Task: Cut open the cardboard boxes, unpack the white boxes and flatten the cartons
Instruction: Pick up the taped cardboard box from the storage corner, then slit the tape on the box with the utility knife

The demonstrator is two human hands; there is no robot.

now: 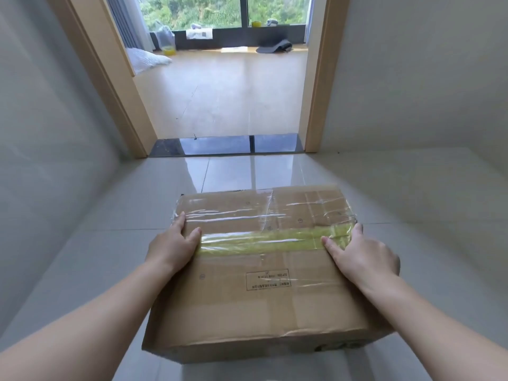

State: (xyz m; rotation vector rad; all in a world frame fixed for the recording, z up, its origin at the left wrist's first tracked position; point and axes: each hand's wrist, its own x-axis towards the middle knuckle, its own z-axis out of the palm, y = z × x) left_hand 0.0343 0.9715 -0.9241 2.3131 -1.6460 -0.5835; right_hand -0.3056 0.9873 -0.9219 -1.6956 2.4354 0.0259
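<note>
A sealed brown cardboard box (258,295) is in front of me over the tiled floor, its top crossed by a yellowish tape strip (264,239) and clear tape. A printed label faces up near its middle. My left hand (173,246) grips the box's left edge, thumb on top, fingers down the side. My right hand (362,257) grips the right edge the same way, with the thumb lying on the yellowish tape. No white boxes or cutting tool are visible.
Grey walls close in on both sides of the glossy tiled floor (225,174). Ahead, a wooden-framed doorway (319,78) with a dark threshold (220,145) leads to a room with wood flooring, a pillow (147,60), bags and a window.
</note>
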